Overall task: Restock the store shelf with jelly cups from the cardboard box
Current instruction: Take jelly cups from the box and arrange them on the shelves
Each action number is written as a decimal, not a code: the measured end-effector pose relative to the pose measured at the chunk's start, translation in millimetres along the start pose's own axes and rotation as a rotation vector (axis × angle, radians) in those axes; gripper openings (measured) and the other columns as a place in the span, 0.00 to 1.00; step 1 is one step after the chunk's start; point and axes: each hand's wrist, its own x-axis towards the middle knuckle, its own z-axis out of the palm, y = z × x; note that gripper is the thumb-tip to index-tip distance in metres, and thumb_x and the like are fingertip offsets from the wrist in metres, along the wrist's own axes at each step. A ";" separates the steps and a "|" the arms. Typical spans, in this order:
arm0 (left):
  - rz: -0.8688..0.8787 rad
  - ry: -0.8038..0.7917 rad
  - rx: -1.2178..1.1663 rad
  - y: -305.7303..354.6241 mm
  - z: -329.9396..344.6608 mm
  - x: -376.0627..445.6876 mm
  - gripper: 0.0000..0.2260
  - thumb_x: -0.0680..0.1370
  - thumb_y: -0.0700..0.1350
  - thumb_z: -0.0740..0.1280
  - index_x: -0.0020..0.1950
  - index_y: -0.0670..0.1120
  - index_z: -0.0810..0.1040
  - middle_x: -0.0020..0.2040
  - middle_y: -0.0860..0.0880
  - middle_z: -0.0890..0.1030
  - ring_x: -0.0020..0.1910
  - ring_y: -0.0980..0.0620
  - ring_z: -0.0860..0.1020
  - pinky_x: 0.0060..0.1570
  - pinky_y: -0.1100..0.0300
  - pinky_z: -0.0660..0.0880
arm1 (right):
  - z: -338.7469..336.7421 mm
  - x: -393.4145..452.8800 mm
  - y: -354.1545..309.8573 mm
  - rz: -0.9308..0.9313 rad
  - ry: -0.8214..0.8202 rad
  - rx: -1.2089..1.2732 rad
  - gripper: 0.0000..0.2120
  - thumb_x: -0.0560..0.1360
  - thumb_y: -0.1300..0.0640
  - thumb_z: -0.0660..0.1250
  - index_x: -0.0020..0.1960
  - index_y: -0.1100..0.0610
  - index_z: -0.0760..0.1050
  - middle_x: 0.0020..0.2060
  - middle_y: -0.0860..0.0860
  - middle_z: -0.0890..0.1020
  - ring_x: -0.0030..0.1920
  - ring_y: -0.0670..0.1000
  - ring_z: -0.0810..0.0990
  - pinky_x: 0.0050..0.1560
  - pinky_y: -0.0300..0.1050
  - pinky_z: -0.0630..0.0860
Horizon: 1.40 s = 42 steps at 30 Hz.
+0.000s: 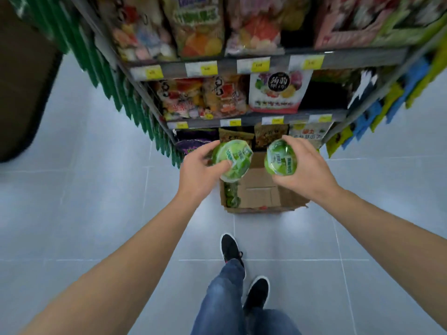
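Left hand [202, 169] grips one green jelly cup [233, 159], right hand [306, 168] another jelly cup [280, 157]; cardboard box [262, 189] below, seemingly near-empty.

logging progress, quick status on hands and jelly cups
Left hand holding a green jelly cup. Right hand holding another cup. Cardboard box below, nearly empty. Nothing blocking.

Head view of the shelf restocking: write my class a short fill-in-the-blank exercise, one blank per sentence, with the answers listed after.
1. Each of the hands, left and right, holds a jelly cup of ____ colour.
2. The box stands on the ____.
3. The price tags on the shelf edge are white and ____.
4. The shoes are ____ with white soles.

Answers: green; floor; yellow; black
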 end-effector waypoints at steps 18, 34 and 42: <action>0.322 0.167 -0.279 179.1 -148.8 -96.8 0.25 0.62 0.53 0.78 0.60 0.57 0.83 0.54 0.55 0.85 0.54 0.52 0.83 0.51 0.48 0.82 | -169.4 -60.4 -201.8 -0.393 0.362 -0.110 0.43 0.68 0.49 0.78 0.77 0.51 0.61 0.70 0.48 0.68 0.69 0.48 0.67 0.63 0.37 0.62; 0.494 0.082 -0.446 321.9 -243.3 -3.1 0.12 0.75 0.41 0.74 0.58 0.50 0.82 0.46 0.52 0.87 0.46 0.52 0.85 0.43 0.54 0.82 | -249.3 34.2 -313.2 -0.461 0.688 -0.164 0.42 0.66 0.48 0.78 0.75 0.53 0.64 0.68 0.47 0.72 0.67 0.46 0.70 0.64 0.36 0.64; 0.572 0.118 -0.407 369.8 -226.8 62.7 0.08 0.78 0.43 0.70 0.55 0.54 0.82 0.46 0.54 0.86 0.46 0.53 0.85 0.46 0.50 0.83 | -295.6 114.7 -328.6 -0.472 0.769 -0.087 0.42 0.68 0.50 0.77 0.76 0.55 0.63 0.71 0.50 0.70 0.70 0.50 0.69 0.67 0.45 0.68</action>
